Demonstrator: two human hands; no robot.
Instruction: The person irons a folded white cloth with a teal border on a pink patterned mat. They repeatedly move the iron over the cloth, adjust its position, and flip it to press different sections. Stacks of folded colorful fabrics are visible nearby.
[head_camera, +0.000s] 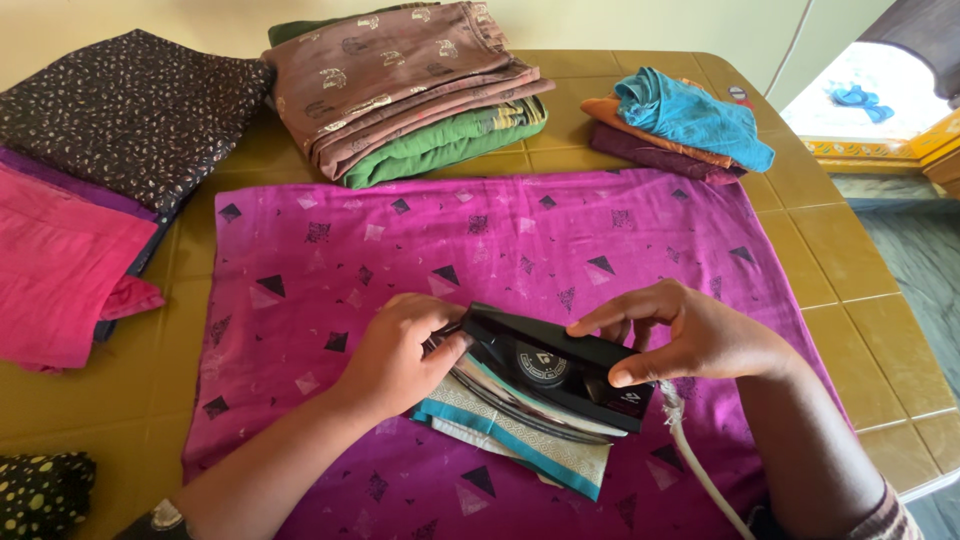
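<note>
The black electric iron is tipping on its side on a small folded cloth with a teal border, in the middle of the big pink cloth with triangles. The left hand is closing around the iron's front end, and the right hand is resting open fingers on its back end. The person seems to be pressing the small cloth; next the iron likely needs sitting flat on it. Folded clothes piles are sitting on the yellow table

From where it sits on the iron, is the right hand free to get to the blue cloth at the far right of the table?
Probably yes: the right hand only rests on the iron, and just flat magenta cloth lies between it and the blue cloth.
</note>
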